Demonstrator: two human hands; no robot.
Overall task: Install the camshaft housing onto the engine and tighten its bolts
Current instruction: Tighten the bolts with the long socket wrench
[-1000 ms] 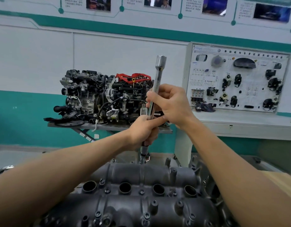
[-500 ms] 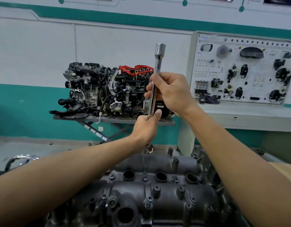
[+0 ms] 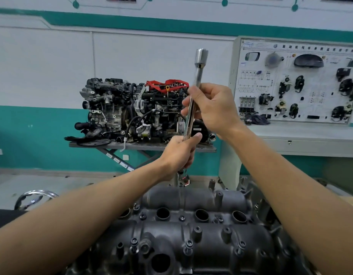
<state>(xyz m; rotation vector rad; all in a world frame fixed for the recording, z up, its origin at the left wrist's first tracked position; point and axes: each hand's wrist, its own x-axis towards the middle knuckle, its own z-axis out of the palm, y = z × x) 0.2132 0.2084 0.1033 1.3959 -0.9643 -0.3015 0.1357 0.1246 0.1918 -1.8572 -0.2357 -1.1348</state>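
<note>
1. The housing (image 3: pixel 191 225) lies at 6 o'clock in your view. It sits flat on the engine (image 3: pixel 259 203), and its bolts (image 3: pixel 189 244) stand in their holes across the top.
2. Your left hand (image 3: pixel 179 153) is wrapped around the lower part of the long wrench (image 3: pixel 193 100). Your right hand (image 3: pixel 213 108) holds the middle of the shaft with curled fingers.
3. The wrench stands almost upright and leans a little toward 1 o'clock. Its lower end is at the far edge of the housing, at 12 o'clock. I cannot tell if it sits on a bolt, because your left hand hides the tip.
4. The housing looks like cast metal, so expect it to be heavy and stiff. It will not flex to forgive a bad seat, and uneven tightening may crack it. If you must shift it, take it by the two long sides, at 3 and 9 o'clock, not by the thin bolt towers.
5. The wrench shaft is polished and probably slippery. A firm low grip steadies the tip, and the upper hand is better for turning.
6. The bolts are small, so I think they need the wrench kept straight above them, or the head may slip off.
7. A second engine (image 3: pixel 132 110) sits on a stand (image 3: pixel 141 146) at 10 o'clock, and a board (image 3: pixel 296 82) with car parts is at 2 o'clock.
</note>
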